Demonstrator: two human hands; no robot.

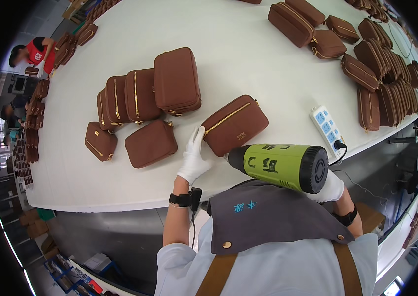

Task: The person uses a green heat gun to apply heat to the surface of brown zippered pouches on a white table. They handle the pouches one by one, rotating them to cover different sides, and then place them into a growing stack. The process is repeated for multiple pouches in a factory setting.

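Observation:
My right hand (331,189), in a white glove, is wrapped round the handle of a green and black heat gun (283,165); the gun's body hides most of the grip. The gun's nozzle points left, close to the lower edge of a brown zippered bag (241,123). My left hand (194,160), also gloved in white, is at that bag's left end, fingers stretched out along it and thumb apart near the lower corner. The bag has a gold zipper across its upper part and gold lettering. Just left of my left hand lies another brown bag (151,144).
A row of brown bags (177,81) stands on the white table (95,185), with a small bag (101,141) nearer me. A white power strip (327,129) with a black plug lies right. Many bags (396,101) are stacked far right. Another person (39,54) works far left.

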